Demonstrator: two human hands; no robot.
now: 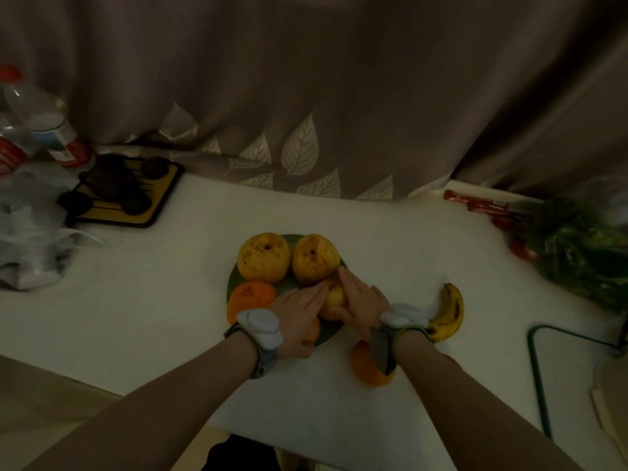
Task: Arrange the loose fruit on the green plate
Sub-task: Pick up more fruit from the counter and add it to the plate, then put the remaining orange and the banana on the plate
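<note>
While no label reads clearly, both hands (339, 304) cup a small yellow fruit (334, 295), green plate (289, 282).

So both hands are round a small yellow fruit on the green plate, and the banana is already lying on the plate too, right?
Not quite. The head view shows the spotted yellow banana lying off the round green plate, on the white table to its right. The rest holds: the left hand and right hand cup the small yellow fruit on the plate.

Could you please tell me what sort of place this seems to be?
Probably a home, at a white table pushed against a leaf-patterned curtain, with a tea set tray, water bottles and bagged greens around the fruit plate.
</note>
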